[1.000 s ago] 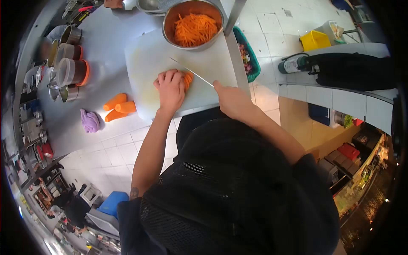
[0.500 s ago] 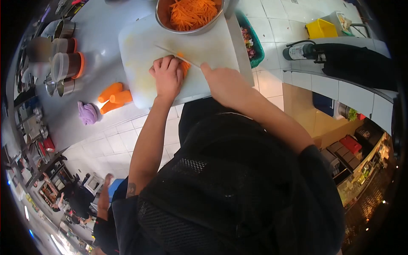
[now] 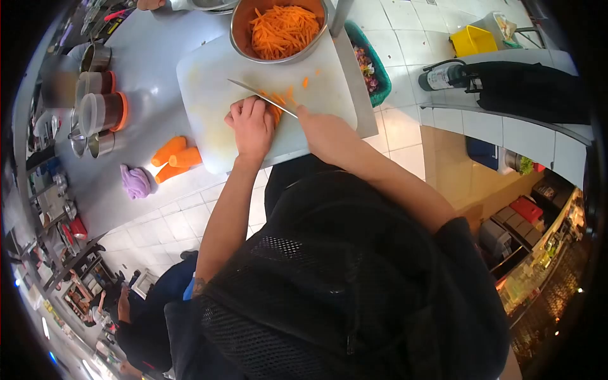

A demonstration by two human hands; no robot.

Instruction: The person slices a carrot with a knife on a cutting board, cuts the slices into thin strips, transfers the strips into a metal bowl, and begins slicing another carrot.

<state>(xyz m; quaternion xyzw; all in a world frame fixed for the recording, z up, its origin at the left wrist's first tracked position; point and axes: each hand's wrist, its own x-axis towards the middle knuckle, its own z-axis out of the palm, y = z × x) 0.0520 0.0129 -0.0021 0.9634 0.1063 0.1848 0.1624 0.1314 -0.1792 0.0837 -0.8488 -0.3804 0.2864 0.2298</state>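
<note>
My right hand (image 3: 330, 136) is wrapped round the handle of a kitchen knife (image 3: 249, 88), whose blade slants across the white cutting board (image 3: 212, 142). Curled fingers of my left hand (image 3: 252, 132) press on a partly cut carrot (image 3: 277, 114), right beside the blade; the hand hides part of it. Cut carrot strips (image 3: 289, 94) lie on the board just beyond the knife. At the board's far edge stands a metal bowl (image 3: 236, 35) heaped with shredded carrot (image 3: 285, 31). Several peeled carrots (image 3: 170, 151) rest on the counter left of the board.
A purple cloth (image 3: 135, 182) lies near the counter's front edge. Plastic tubs (image 3: 101, 111) and metal pots stand at the left. Another person's hand (image 3: 151, 4) is by metal ware at the top. A green bin (image 3: 382, 88) sits right of the counter; a person in dark clothes (image 3: 149, 316) is behind.
More carrot strips now lie spread beyond the blade. Both my hands have shifted slightly. A hand by metal ware has appeared at the top, and the person behind has moved.
</note>
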